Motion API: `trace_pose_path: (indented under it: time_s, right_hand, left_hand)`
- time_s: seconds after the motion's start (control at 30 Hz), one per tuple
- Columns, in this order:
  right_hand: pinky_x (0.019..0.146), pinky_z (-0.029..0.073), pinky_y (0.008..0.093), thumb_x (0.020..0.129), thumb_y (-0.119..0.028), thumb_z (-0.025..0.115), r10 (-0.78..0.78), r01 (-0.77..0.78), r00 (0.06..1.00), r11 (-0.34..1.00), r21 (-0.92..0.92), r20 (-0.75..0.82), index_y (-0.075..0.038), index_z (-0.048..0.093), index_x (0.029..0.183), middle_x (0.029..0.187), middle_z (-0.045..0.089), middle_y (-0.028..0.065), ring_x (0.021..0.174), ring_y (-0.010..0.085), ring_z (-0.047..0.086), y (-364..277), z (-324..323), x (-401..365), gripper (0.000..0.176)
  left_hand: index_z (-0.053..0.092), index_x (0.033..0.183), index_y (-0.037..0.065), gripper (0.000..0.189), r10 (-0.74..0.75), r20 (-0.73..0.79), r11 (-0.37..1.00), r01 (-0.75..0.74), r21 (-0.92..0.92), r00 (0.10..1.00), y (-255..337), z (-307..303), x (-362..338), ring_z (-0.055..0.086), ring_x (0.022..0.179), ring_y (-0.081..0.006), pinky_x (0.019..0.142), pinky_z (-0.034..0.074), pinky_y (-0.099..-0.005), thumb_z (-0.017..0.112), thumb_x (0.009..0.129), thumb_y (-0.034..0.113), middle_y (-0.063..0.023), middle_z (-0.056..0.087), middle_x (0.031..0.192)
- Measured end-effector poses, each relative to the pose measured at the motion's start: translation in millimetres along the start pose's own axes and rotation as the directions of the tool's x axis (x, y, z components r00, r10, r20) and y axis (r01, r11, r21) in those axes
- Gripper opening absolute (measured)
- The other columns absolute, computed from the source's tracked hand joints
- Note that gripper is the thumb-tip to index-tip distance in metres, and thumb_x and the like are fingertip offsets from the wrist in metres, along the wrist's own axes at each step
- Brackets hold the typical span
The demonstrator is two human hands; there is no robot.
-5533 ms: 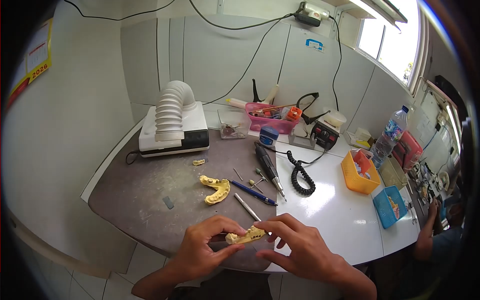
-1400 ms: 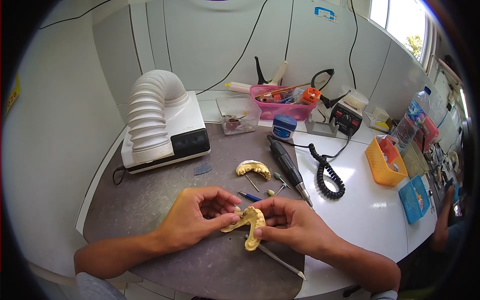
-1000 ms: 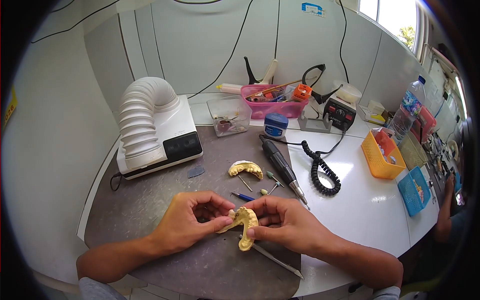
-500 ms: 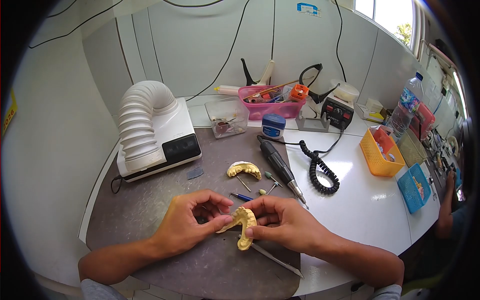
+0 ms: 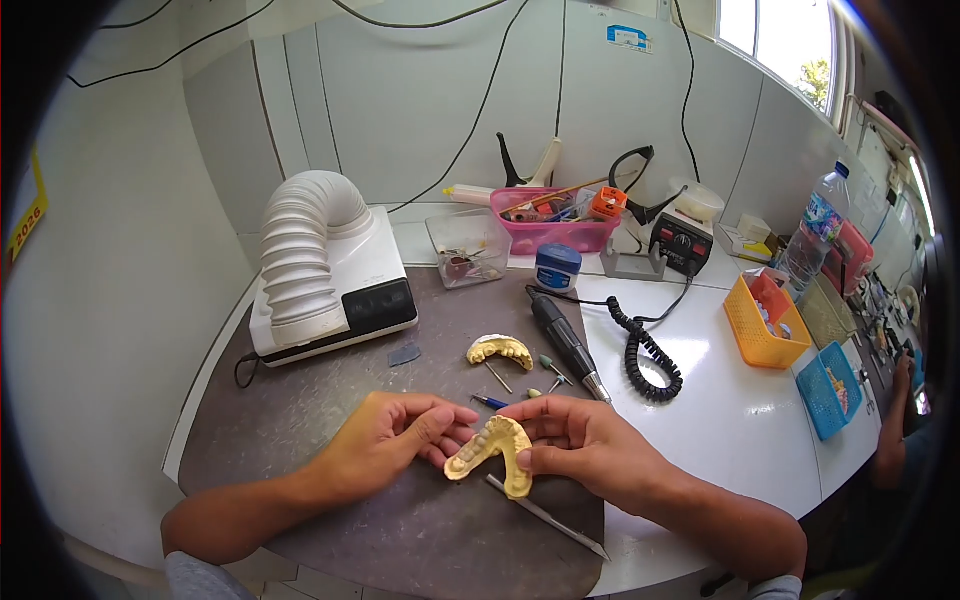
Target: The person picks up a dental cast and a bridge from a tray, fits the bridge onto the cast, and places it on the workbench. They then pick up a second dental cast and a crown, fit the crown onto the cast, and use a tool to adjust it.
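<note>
Yellow dental cast (image 5: pixel 490 450) held in two hands

Horseshoe-shaped plaster jaw model, pale yellow, teeth moulded along its arch and facing up, held just above a grey work mat (image 5: pixel 300 400). The right hand (image 5: pixel 590 450) pinches its right arm between thumb and fingers. The left hand (image 5: pixel 395 440), loosely curled, touches its left end; whether it grips cannot be told. On a yellow calendar (image 5: pixel 25 215) at the left edge, "2026" can be read. The blue wall sticker (image 5: pixel 628 38) and the blue jar's (image 5: pixel 557 267) label are too small to read.
</note>
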State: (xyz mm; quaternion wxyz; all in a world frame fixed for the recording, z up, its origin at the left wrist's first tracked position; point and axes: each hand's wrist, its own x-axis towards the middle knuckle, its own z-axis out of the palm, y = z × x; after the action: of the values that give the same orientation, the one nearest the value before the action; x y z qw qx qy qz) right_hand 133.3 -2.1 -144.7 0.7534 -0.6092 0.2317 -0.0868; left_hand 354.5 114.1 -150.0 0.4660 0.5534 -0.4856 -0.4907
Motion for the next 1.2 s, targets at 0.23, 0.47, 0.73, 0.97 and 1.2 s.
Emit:
trace_pose_path:
  time_s: [0.23, 0.47, 0.73, 0.97, 1.2]
  right_hand:
    - [0.095, 0.049, 0.0278, 0.092, -0.004, 0.064, 0.026, -0.024, 0.998, 0.999, 0.042, -0.052, 0.002, 0.052, 0.13, 0.117, 0.065, 0.0097, 0.107, 0.0129, 0.062, -12.0, 4.6, -5.9, 0.041]
    - [0.093, 0.049, 0.0275, 0.093, -0.011, 0.066, -0.036, 0.036, 0.997, 0.999, -0.003, -0.071, 0.002, 0.056, 0.127, 0.115, 0.065, 0.0088, 0.104, 0.0124, 0.063, -19.1, 14.2, -13.6, 0.038]
    - [0.095, 0.05, 0.028, 0.096, -0.014, 0.063, -0.085, 0.089, 0.994, 0.995, 0.054, -0.069, 0.003, 0.055, 0.13, 0.118, 0.064, 0.0085, 0.107, 0.0126, 0.062, -24.6, 17.8, -21.2, 0.038]
    - [0.095, 0.052, 0.0293, 0.096, -0.013, 0.064, -0.059, 0.065, 0.995, 0.996, 0.065, -0.084, 0.002, 0.057, 0.127, 0.117, 0.064, 0.0083, 0.107, 0.0138, 0.063, -21.4, 16.3, -20.1, 0.036]
    - [0.091, 0.054, 0.0256, 0.097, -0.02, 0.065, -0.09, 0.102, 0.99, 0.989, 0.109, -0.111, 0.004, 0.058, 0.121, 0.113, 0.063, 0.0085, 0.1, 0.0125, 0.065, -18.7, 16.8, -18.3, 0.036]
  left_hand:
    - [0.055, 0.129, -0.004, 0.037, -0.179, 0.218, 0.98, 0.193, -0.045, 0.959, 2.4, -1.2, -1.2, 0.065, 0.092, -0.0111, 0.085, 0.054, -0.0258, 0.059, 0.1, 0.019, -0.0095, 0.068, 0.109]
    - [0.045, 0.134, 0.0, 0.041, -0.114, 0.33, 0.959, 0.19, -0.21, 0.937, 5.0, 1.5, -4.7, 0.064, 0.106, -0.0154, 0.093, 0.053, -0.028, 0.06, 0.099, 0.015, -0.0115, 0.062, 0.122]
    - [0.033, 0.141, -0.001, 0.048, -0.07, 0.401, 0.837, 0.273, -0.475, 0.914, -6.0, -1.1, -0.4, 0.064, 0.112, -0.0216, 0.098, 0.052, -0.0309, 0.055, 0.101, 0.015, -0.0159, 0.059, 0.128]
    - [0.032, 0.141, -0.001, 0.052, -0.073, 0.432, 0.831, 0.295, -0.472, 0.899, -8.4, -1.5, 0.4, 0.061, 0.117, -0.0218, 0.1, 0.05, -0.0371, 0.058, 0.099, 0.019, -0.0147, 0.059, 0.127]
    - [0.033, 0.142, 0.002, 0.051, -0.06, 0.462, 0.822, 0.307, -0.48, 0.885, -10.6, -3.3, 1.5, 0.063, 0.111, -0.0218, 0.098, 0.051, -0.0377, 0.056, 0.1, 0.02, -0.0143, 0.059, 0.127]
